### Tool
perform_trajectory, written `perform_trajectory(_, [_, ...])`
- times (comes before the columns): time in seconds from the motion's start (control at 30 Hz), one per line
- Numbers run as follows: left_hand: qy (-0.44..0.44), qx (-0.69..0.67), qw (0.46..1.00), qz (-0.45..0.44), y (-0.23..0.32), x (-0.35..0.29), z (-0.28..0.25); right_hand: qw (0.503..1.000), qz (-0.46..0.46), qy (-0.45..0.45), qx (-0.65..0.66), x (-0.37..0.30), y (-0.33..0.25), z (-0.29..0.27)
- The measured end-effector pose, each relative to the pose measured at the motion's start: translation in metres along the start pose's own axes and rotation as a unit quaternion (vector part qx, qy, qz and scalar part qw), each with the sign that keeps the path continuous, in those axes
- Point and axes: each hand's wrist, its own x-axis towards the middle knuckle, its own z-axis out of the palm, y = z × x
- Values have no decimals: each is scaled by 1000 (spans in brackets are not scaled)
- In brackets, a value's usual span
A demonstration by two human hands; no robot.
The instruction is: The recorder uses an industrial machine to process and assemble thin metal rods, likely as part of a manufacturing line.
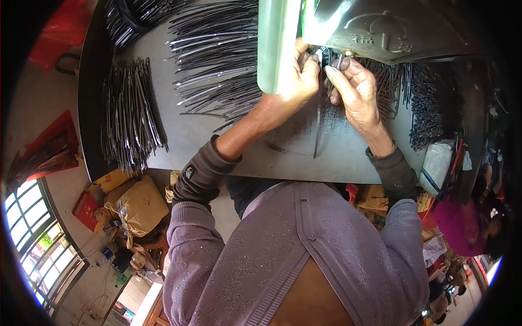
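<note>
Both my hands are close together under the front edge of a dark metal machine housing. My left hand is closed, thumb and fingers pinched near a thin dark strip that hangs down over the table. Just to its right, my right hand is closed too, its thumb and forefinger pinching a narrow dark strip piece. The machine's working point between my fingertips is small and partly hidden. A pale tubular lamp crosses in front of part of my left hand.
Long black strips lie in rows left of my hands, with an upright bundle farther left. Curled dark pieces and a dense dark pile lie to the right. A whitish box stands at the table's right edge.
</note>
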Motion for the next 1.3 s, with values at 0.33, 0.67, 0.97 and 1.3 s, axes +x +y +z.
perform_trajectory(0.33, [-101,57,991,-61,3,8,-16,982,97,-37,155,3,-4,-9])
perform_trajectory(0.67, [18,-12,997,-70,-1,3,-5,996,33,-33,81,-7,-1,-7])
perform_trajectory(0.97, [38,-56,995,-72,3,4,3,999,38,-10,10,-12,0,-4])
perform_trajectory(1.3, [49,-49,995,-77,-6,5,0,1000,11,-5,-14,-8,1,4])
